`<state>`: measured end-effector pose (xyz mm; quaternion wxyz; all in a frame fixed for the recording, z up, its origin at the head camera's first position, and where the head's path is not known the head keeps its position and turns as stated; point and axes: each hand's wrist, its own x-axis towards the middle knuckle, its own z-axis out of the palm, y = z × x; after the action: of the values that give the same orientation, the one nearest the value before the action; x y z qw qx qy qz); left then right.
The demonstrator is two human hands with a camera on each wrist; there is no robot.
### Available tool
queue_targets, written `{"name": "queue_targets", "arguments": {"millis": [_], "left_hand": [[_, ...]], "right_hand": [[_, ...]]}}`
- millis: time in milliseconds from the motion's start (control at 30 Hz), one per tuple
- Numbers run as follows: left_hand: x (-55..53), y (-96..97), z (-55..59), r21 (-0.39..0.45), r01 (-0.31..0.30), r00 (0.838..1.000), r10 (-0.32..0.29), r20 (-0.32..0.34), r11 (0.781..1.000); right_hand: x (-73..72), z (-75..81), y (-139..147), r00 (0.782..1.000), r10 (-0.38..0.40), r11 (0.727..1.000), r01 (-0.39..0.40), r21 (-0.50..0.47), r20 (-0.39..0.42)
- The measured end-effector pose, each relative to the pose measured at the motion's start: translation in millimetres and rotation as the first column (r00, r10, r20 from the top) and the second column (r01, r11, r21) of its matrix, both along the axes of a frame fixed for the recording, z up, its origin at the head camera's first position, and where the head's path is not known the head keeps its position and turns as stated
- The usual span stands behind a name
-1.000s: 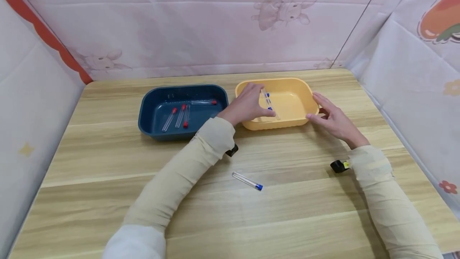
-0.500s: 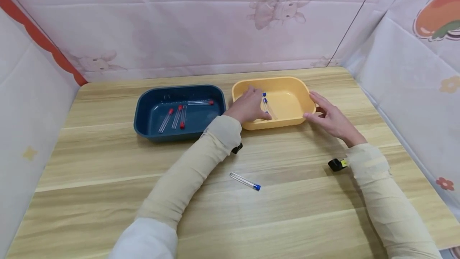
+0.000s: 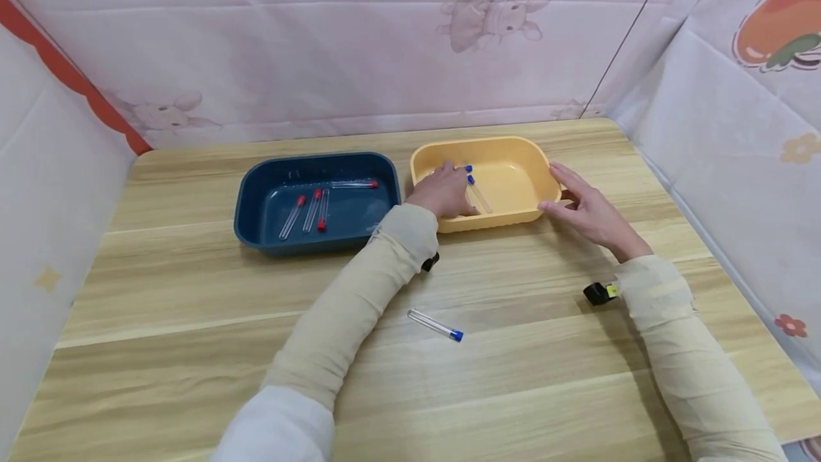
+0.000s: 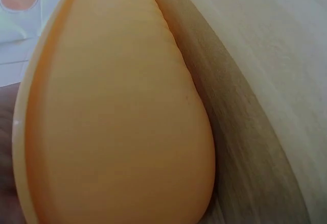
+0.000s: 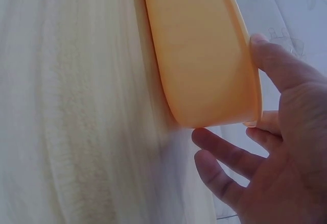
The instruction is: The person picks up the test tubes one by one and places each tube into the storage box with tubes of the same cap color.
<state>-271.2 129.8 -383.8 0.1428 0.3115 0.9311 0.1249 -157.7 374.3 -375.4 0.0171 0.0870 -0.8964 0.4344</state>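
Note:
My left hand (image 3: pixel 442 191) reaches down into the left part of the yellow plastic tray (image 3: pixel 519 219), its fingertips mostly hidden behind the hand; I cannot tell if they hold a tube. Beside these fingers lie clear test tubes with blue caps (image 3: pixel 471 180). My right hand (image 3: pixel 586 209) steadies the tray's right end, thumb at the near corner and fingers round the far side. In the right wrist view the thumb (image 5: pixel 271 55) presses the tray's rim. The left wrist view is filled by the tray's outer wall (image 4: pixel 117 106). Another blue-capped test tube (image 3: pixel 435 324) lies on the table.
Left of the yellow tray stands a dark blue tray (image 3: pixel 314 242) with several red-capped test tubes (image 3: pixel 311 210) in it. Fabric-covered walls (image 3: pixel 321 55) enclose the back and sides of the wooden table (image 3: pixel 532 376).
My left hand has lowered deeper into the yellow tray; a blue-capped tube seen at its fingers earlier is now hidden. The right hand stays at the tray's end. The head view has shifted slightly.

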Motion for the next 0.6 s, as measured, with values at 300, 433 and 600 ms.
{"name": "queue_targets", "arguments": {"millis": [300, 433, 600], "left_hand": [[-3.3, 4.4, -3.8, -0.002, -0.008, 1.000, 0.008, 0.015, 1.000], [-4.1, 5.8, -5.0, -0.002, -0.010, 1.000, 0.010, 0.021, 1.000], [-3.8, 7.5, -5.9, 0.008, 0.002, 0.999, -0.002, 0.036, 1.000]], "right_hand": [[1.3, 1.7, -1.0, 1.000, -0.009, 1.000, 0.009, 0.026, 0.003], [1.3, 1.9, -0.4, 1.000, -0.009, 1.000, 0.009, 0.028, 0.006], [0.9, 0.2, 0.3, 1.000, -0.008, 1.000, 0.008, 0.010, 0.007]]}}
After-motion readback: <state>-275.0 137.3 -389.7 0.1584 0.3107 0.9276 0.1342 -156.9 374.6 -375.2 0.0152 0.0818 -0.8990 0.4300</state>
